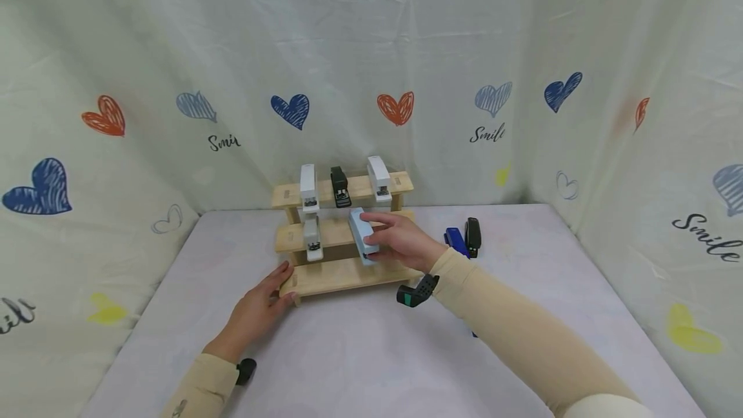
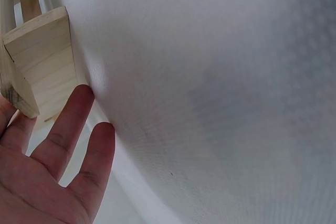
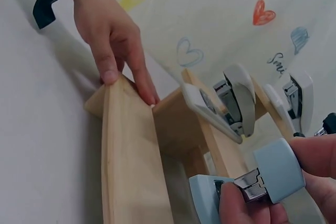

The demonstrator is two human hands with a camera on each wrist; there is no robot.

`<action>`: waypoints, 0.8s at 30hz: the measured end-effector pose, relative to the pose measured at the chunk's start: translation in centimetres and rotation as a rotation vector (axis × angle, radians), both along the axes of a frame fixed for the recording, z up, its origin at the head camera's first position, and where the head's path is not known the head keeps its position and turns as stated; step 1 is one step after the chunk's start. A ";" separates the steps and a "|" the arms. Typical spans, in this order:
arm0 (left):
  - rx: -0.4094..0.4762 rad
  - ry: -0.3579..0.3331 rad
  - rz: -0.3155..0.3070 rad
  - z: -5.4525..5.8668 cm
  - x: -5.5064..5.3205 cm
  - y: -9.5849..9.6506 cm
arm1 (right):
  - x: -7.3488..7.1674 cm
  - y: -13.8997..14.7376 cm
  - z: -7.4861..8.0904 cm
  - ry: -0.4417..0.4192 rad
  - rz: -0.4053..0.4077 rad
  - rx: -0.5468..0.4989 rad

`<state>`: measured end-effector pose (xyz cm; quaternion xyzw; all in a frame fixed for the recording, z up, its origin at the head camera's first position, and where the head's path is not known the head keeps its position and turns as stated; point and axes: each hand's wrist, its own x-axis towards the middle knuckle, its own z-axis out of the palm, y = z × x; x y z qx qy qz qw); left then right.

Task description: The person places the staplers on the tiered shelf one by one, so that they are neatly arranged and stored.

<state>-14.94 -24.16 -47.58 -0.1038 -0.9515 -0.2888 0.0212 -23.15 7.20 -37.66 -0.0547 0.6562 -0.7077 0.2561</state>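
A three-tier wooden rack [image 1: 325,279] stands on the table. My left hand [image 1: 258,308] grips the left end of its lowest board, thumb at the front edge and fingers behind; two fingers stand free in the left wrist view. My right hand [image 1: 403,237] holds a light blue stapler [image 1: 360,228] over the right part of the middle tier, its front end hanging past the edge. In the right wrist view the stapler [image 3: 278,171] is pinched between thumb and fingers. A grey-white stapler [image 1: 312,237] sits on the middle tier's left side.
On the top tier stand a white stapler [image 1: 309,189], a black stapler [image 1: 340,187] and another white stapler [image 1: 379,179]. Right of the rack, a blue stapler [image 1: 456,240] and a dark stapler [image 1: 473,237] lie on the table [image 1: 360,360]. A heart-printed curtain [image 1: 348,50] hangs behind.
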 end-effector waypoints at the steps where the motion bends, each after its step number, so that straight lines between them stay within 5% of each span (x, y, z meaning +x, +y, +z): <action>1: 0.001 0.000 0.001 0.0 0.0 0.0 | -0.1 -0.2 0.0 -0.001 -0.002 -0.001; 24: -0.011 -0.005 0.010 0.1 0.0 0.0 | -0.9 -1.6 0.7 -0.030 0.006 0.005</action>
